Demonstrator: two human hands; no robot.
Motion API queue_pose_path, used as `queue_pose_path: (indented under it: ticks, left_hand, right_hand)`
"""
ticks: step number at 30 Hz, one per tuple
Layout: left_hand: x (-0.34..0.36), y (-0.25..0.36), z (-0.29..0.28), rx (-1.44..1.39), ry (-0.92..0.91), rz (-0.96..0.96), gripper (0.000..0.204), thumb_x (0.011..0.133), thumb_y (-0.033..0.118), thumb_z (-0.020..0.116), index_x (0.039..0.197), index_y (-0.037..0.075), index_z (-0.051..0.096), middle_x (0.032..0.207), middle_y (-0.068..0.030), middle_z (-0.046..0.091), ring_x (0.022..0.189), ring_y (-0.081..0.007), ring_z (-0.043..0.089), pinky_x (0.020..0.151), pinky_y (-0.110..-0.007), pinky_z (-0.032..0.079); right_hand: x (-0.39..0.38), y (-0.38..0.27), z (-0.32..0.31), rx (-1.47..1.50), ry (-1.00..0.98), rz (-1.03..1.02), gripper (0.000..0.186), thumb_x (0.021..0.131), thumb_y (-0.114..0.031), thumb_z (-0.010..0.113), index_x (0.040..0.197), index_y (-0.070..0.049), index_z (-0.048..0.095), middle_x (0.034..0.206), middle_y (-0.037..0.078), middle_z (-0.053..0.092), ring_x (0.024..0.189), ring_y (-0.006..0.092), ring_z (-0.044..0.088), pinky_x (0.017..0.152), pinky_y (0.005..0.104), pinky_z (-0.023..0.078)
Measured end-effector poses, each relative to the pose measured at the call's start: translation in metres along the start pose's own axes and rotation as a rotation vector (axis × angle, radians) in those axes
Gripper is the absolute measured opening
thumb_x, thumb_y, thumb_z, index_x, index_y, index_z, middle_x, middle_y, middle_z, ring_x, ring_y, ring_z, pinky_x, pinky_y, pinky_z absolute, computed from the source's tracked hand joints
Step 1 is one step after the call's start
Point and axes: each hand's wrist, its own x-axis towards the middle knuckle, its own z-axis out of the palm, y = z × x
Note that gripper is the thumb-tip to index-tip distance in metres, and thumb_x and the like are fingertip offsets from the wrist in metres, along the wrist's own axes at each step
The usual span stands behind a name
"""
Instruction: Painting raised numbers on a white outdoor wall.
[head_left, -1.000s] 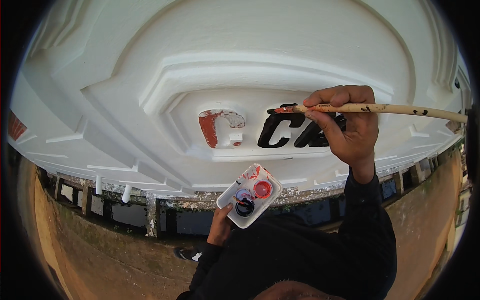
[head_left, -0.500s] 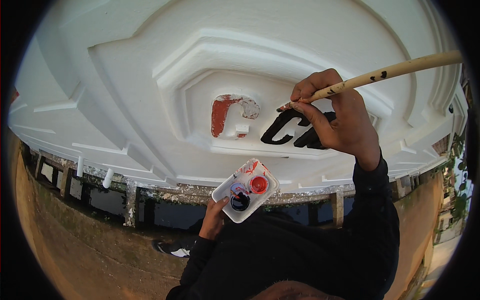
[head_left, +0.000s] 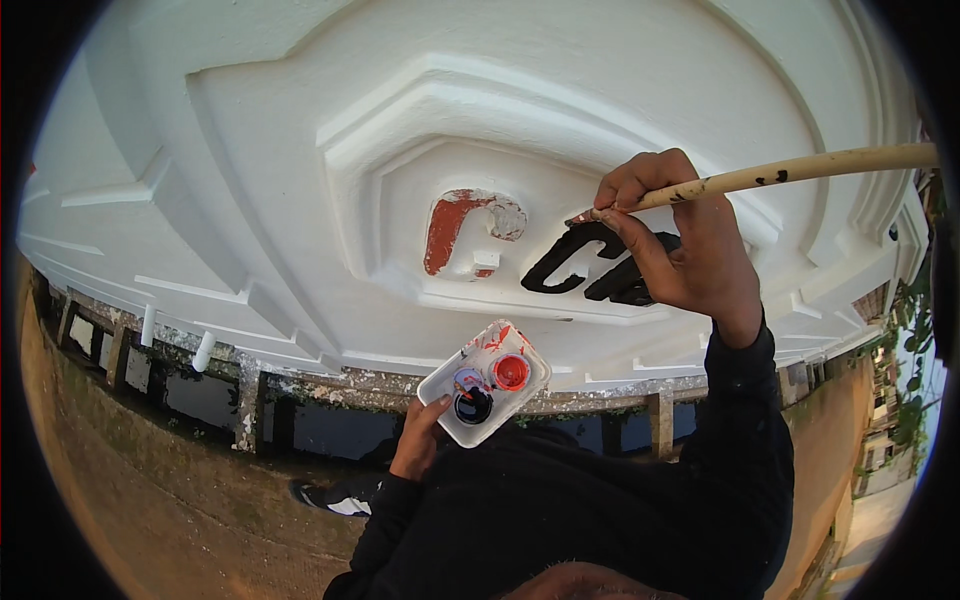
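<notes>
My right hand [head_left: 690, 240] pinches a paintbrush [head_left: 780, 174] low on its long pale wooden handle, near the bristles. The brush tip touches the upper edge of a raised black letter [head_left: 565, 262] on the white wall. Partly behind the hand is another black letter [head_left: 620, 285]. To the left stands a raised letter [head_left: 447, 228] in worn red with bare whitish patches. Below, my left hand [head_left: 420, 437] grips a white tray [head_left: 510, 408] by its left edge. In the tray sit a pot of red paint [head_left: 511, 372] and a pot of black paint [head_left: 473, 404].
A moulded frame [head_left: 345, 190] surrounds the letters on the white wall [head_left: 260, 200]. Two white pipe stubs [head_left: 204, 352] stick out at the lower left. Under the wall runs a weathered concrete railing [head_left: 250, 400] with dark gaps. My shoe [head_left: 345, 500] rests on brown ground.
My right hand and the brush tip have shifted slightly right along the black letter's top edge. The brush handle sits a little lower in view. My left hand still holds the tray.
</notes>
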Motion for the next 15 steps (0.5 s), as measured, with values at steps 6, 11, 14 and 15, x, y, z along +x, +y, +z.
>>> queue_pose_path:
  ticks: [6,11,14,15]
  left_hand:
    - [-0.0025,-0.0012,-0.0011,0.019,0.001,-0.013,0.052,0.089,0.025,0.067,0.133,0.001,0.054,0.115,-0.0074,0.066,0.104,-0.016,0.065,0.087,-0.032,0.053]
    - [-0.0006,-0.0042,-0.0028,-0.015,0.017,-0.013,0.053,0.088,0.026,0.067,0.133,0.001,0.055,0.116,-0.0076,0.066,0.105,-0.0166,0.065,0.087,-0.032,0.053]
    - [-0.0025,0.0006,-0.0009,0.012,0.005,-0.027,0.053,0.088,0.026,0.067,0.133,0.001,0.054,0.117,-0.0078,0.066,0.106,-0.0169,0.064,0.088,-0.033,0.053]
    - [-0.0024,-0.0002,-0.0013,0.01,0.005,-0.026,0.053,0.088,0.026,0.067,0.133,0.001,0.054,0.117,-0.0078,0.066,0.106,-0.0169,0.064,0.088,-0.033,0.053]
  right_hand:
    - [0.0018,0.0022,-0.0043,-0.014,0.04,0.0,0.023,0.085,0.004,0.067,0.101,-0.004,0.051,0.083,0.01,0.064,0.077,0.027,0.067,0.073,0.0345,0.053]
    - [0.0026,-0.0022,-0.0021,0.0,-0.005,0.022,0.021,0.086,0.005,0.064,0.1,-0.003,0.051,0.082,0.01,0.064,0.078,0.0253,0.067,0.074,0.0337,0.053]
    - [0.006,0.0009,-0.0016,0.001,-0.006,0.05,0.02,0.086,0.005,0.064,0.099,-0.003,0.051,0.081,0.01,0.064,0.078,0.0249,0.067,0.075,0.0339,0.053]
    - [0.0054,0.0014,-0.0027,0.0,-0.008,0.048,0.02,0.086,0.005,0.064,0.099,-0.003,0.051,0.081,0.01,0.064,0.078,0.0249,0.067,0.075,0.0339,0.053]
